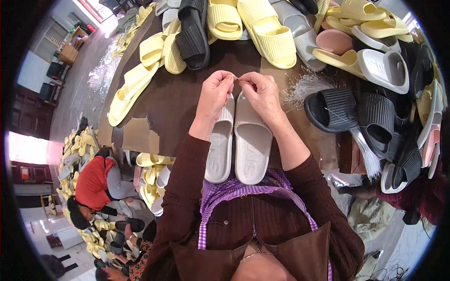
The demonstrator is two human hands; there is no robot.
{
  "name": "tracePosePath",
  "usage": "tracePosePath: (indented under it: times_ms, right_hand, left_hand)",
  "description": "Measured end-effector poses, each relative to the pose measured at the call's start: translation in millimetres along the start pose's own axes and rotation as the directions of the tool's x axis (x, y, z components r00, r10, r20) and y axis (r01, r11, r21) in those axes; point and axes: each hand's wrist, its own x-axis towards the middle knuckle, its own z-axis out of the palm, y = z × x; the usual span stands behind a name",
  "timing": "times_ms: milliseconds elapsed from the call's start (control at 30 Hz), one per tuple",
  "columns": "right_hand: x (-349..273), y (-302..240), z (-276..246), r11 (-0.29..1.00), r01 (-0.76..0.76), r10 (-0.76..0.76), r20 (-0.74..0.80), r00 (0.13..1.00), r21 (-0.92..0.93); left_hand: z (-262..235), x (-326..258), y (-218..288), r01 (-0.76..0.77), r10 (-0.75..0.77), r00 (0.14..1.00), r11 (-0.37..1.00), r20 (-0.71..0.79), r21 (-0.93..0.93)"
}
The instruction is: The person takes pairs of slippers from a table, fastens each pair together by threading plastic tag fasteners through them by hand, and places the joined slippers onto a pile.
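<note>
Brown cardigan (234, 213): nearest, with a purple checked apron (248, 189) below the table (176, 110).
Grey slippers (253, 145): one pair, side by side between the wrists, heels at the table's near edge.
Left hand (214, 96): thumb and finger pressed together just past the toes; what they pinch is too small to tell.
Right hand (260, 99): likewise pinched, tips close to the left's.
White strands (309, 89): toward the right edge, near black slippers (340, 110).
Yellow slippers (272, 42): along the far edge.
Person in red (96, 180): beyond the near left corner.
</note>
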Motion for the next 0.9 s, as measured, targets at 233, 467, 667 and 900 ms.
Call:
tracePosePath:
  times_ms: [233,467,667,900]
  right_hand:
    - [1,2,2,0.996,-0.054,0.054,0.001,0.999,0.066]
    - [4,-6,-18,0.996,0.069,-0.073,-0.075,0.994,-0.054]
    - [-53,-45,-93,0.989,-0.084,0.105,0.181,0.978,-0.120]
    - [-181,-33,-121,0.827,-0.542,0.505,0.616,0.605,-0.146]
  left_hand:
    - [1,1,-9,-0.027,0.027,1.000,0.999,0.008,0.034]
    - [-11,-5,-1,-0.137,0.153,0.986,0.973,-0.071,0.185]
    - [-86,-85,7,-0.260,0.485,0.873,0.548,-0.049,0.795]
    - [-80,-203,-28,0.285,-0.191,0.958,0.711,-0.213,0.643]
